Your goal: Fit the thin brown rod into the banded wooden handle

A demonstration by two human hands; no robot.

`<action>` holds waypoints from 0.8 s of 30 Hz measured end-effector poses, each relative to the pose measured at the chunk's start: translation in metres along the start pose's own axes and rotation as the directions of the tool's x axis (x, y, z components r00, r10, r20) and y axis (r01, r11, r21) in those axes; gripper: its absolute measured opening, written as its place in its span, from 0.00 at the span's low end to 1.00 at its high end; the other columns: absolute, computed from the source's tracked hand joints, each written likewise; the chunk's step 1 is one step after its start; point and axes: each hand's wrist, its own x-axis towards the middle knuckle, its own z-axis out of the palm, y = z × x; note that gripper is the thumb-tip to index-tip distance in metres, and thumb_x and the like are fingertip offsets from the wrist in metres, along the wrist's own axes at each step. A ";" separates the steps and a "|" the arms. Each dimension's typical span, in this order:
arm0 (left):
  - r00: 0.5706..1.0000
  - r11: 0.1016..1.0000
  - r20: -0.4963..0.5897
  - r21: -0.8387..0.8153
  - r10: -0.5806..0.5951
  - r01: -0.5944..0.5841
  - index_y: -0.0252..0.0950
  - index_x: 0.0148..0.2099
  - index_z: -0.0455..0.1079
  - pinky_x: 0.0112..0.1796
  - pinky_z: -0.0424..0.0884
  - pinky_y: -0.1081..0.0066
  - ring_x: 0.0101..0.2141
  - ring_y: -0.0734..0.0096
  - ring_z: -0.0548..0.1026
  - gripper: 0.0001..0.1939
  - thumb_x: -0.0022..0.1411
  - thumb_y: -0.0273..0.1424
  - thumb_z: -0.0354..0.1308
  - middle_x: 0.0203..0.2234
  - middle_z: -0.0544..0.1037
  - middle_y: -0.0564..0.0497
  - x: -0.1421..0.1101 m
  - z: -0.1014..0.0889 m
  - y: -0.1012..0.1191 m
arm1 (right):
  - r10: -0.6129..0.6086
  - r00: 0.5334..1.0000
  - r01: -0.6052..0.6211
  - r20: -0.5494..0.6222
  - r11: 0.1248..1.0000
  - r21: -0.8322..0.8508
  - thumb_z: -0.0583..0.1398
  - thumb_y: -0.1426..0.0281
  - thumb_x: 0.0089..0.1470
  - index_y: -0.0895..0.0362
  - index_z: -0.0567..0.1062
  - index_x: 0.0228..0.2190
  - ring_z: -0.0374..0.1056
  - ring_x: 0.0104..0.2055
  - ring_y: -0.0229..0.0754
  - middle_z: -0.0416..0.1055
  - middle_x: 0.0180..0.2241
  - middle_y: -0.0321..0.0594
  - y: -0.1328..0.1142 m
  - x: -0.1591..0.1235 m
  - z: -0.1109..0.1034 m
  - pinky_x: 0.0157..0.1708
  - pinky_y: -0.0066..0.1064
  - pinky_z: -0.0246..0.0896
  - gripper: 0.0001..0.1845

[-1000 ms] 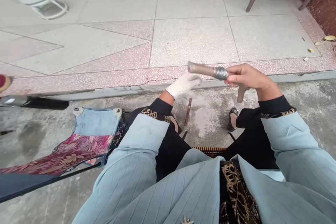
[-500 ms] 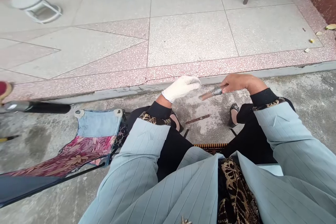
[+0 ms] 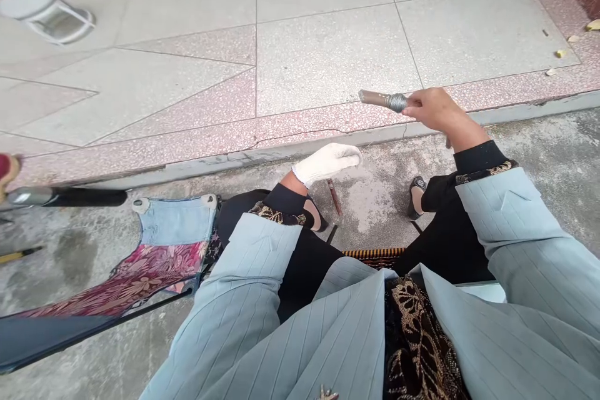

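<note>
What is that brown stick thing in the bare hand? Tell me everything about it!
The stick tool looks like a short brown handle, maybe wood, with shiny silvery wire wound around it near the fingers. The bare right hand has its grip on one end; the other end points left, nearly level, and looks cut flat. It is up in the air above the pink speckled floor strip, touching nothing else. The part inside the hand is hidden.

Stool blurred, cut off

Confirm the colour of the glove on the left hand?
White, on the left hand; the right hand is bare. Head view.
</note>
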 end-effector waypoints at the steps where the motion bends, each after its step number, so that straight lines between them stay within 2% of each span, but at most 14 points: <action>1: 1.000 1.000 0.002 -0.005 -0.004 0.004 0.34 0.38 0.77 0.33 0.64 0.73 0.28 0.74 0.69 0.17 0.64 0.42 0.56 0.30 0.77 0.52 -0.002 -0.001 0.000 | 0.001 0.999 0.005 0.052 0.992 -0.124 0.63 0.62 0.61 0.62 0.81 0.37 0.70 0.35 0.46 0.75 0.33 0.48 0.000 0.002 0.007 0.35 0.35 0.62 0.14; 3: 0.999 0.999 -0.040 -0.034 -0.022 0.021 0.34 0.39 0.77 0.33 0.65 0.72 0.28 0.74 0.69 0.17 0.63 0.43 0.56 0.31 0.78 0.51 -0.005 -0.005 0.000 | -0.019 0.974 0.081 0.226 0.960 -0.269 0.63 0.65 0.61 0.62 0.82 0.37 0.71 0.36 0.47 0.78 0.35 0.50 -0.004 0.003 0.020 0.36 0.36 0.60 0.12; 4: 0.996 0.998 -0.082 -0.054 -0.033 0.029 0.34 0.38 0.77 0.33 0.65 0.72 0.28 0.74 0.69 0.17 0.62 0.42 0.56 0.31 0.78 0.51 -0.007 -0.007 -0.001 | -0.039 0.936 0.139 0.350 0.954 -0.264 0.64 0.65 0.60 0.61 0.83 0.37 0.71 0.36 0.47 0.78 0.35 0.49 -0.007 0.002 0.025 0.36 0.36 0.60 0.12; 6: 0.984 0.995 -0.172 -0.096 -0.050 0.034 0.33 0.37 0.76 0.33 0.65 0.72 0.28 0.74 0.69 0.16 0.61 0.42 0.56 0.30 0.78 0.50 -0.008 -0.011 -0.002 | -0.115 0.803 0.233 0.585 0.964 -0.129 0.68 0.62 0.55 0.58 0.84 0.36 0.72 0.35 0.46 0.79 0.33 0.44 -0.013 -0.003 0.032 0.35 0.35 0.61 0.11; 8: 0.974 0.993 -0.221 -0.115 -0.057 0.032 0.33 0.36 0.75 0.33 0.66 0.72 0.28 0.73 0.69 0.15 0.61 0.41 0.56 0.30 0.77 0.50 -0.008 -0.013 -0.005 | -0.208 0.674 0.252 0.708 0.967 0.044 0.73 0.58 0.49 0.54 0.85 0.35 0.72 0.34 0.45 0.79 0.30 0.37 -0.021 -0.010 0.031 0.35 0.33 0.63 0.15; 10: 0.971 0.994 -0.232 -0.099 -0.056 0.034 0.33 0.36 0.75 0.33 0.66 0.72 0.29 0.73 0.70 0.15 0.61 0.40 0.57 0.31 0.78 0.50 -0.006 -0.011 -0.010 | -0.255 0.622 0.248 0.740 0.961 0.123 0.75 0.53 0.45 0.52 0.85 0.36 0.71 0.33 0.42 0.79 0.30 0.34 -0.026 -0.016 0.023 0.34 0.31 0.64 0.20; 12: 0.967 0.994 -0.245 -0.103 -0.072 0.047 0.33 0.38 0.75 0.33 0.67 0.72 0.30 0.72 0.70 0.15 0.61 0.41 0.57 0.32 0.78 0.49 -0.002 -0.005 -0.014 | -0.304 0.655 0.238 0.692 0.952 0.193 0.72 0.48 0.48 0.53 0.84 0.39 0.70 0.32 0.40 0.78 0.30 0.34 -0.029 -0.020 0.010 0.33 0.30 0.64 0.24; 13: 0.968 0.991 -0.238 -0.119 -0.081 0.054 0.33 0.38 0.75 0.33 0.67 0.72 0.30 0.72 0.70 0.15 0.61 0.41 0.57 0.32 0.78 0.49 -0.001 -0.002 -0.015 | -0.335 0.707 0.221 0.623 0.941 0.256 0.69 0.46 0.53 0.53 0.83 0.40 0.70 0.32 0.39 0.78 0.31 0.35 -0.029 -0.020 0.003 0.33 0.30 0.64 0.25; 14: 0.965 0.986 -0.243 -0.156 -0.098 0.061 0.33 0.39 0.75 0.32 0.67 0.72 0.28 0.73 0.69 0.16 0.63 0.42 0.55 0.32 0.77 0.49 0.001 0.002 -0.016 | -0.349 0.808 0.180 0.476 0.914 0.364 0.66 0.45 0.56 0.55 0.82 0.39 0.69 0.31 0.39 0.77 0.30 0.37 -0.029 -0.020 -0.002 0.33 0.30 0.65 0.26; 16: 0.984 0.985 -0.171 -0.171 -0.049 0.019 0.34 0.38 0.74 0.31 0.66 0.73 0.27 0.74 0.67 0.16 0.64 0.42 0.55 0.31 0.76 0.50 0.003 0.009 -0.015 | -0.252 0.949 0.122 0.190 0.848 0.516 0.63 0.45 0.61 0.57 0.80 0.37 0.67 0.30 0.39 0.74 0.30 0.40 -0.028 -0.016 -0.006 0.31 0.31 0.65 0.26; 17: 0.990 0.986 -0.141 -0.165 -0.016 -0.007 0.34 0.38 0.74 0.33 0.66 0.72 0.28 0.75 0.68 0.16 0.65 0.42 0.54 0.32 0.77 0.50 0.004 0.011 -0.013 | -0.167 0.982 0.093 0.086 0.831 0.548 0.63 0.47 0.62 0.57 0.79 0.36 0.66 0.29 0.39 0.73 0.29 0.41 -0.027 -0.013 -0.004 0.31 0.32 0.65 0.25; 20: 0.998 0.997 -0.032 -0.057 0.053 -0.055 0.34 0.40 0.75 0.37 0.67 0.72 0.31 0.73 0.71 0.16 0.66 0.41 0.54 0.33 0.78 0.51 0.002 0.016 -0.007 | 0.019 0.999 -0.033 0.038 0.902 0.430 0.62 0.57 0.65 0.59 0.79 0.36 0.67 0.29 0.40 0.72 0.27 0.42 -0.025 -0.003 0.012 0.32 0.33 0.64 0.17; 22: 0.997 0.998 0.052 -0.010 0.059 -0.058 0.34 0.40 0.76 0.38 0.66 0.72 0.32 0.71 0.72 0.16 0.66 0.41 0.54 0.32 0.78 0.51 0.001 0.019 -0.003 | 0.053 0.993 -0.075 0.103 0.973 0.218 0.62 0.63 0.65 0.61 0.80 0.38 0.70 0.32 0.43 0.74 0.30 0.45 -0.025 0.002 0.025 0.34 0.35 0.63 0.13; 24: 0.994 0.998 0.091 -0.036 0.054 -0.051 0.34 0.40 0.76 0.37 0.66 0.71 0.31 0.71 0.71 0.16 0.66 0.42 0.55 0.30 0.77 0.52 -0.001 0.020 -0.001 | 0.039 0.982 -0.027 0.184 0.997 -0.070 0.61 0.65 0.64 0.62 0.81 0.40 0.73 0.38 0.48 0.77 0.35 0.50 -0.025 0.005 0.035 0.37 0.36 0.62 0.13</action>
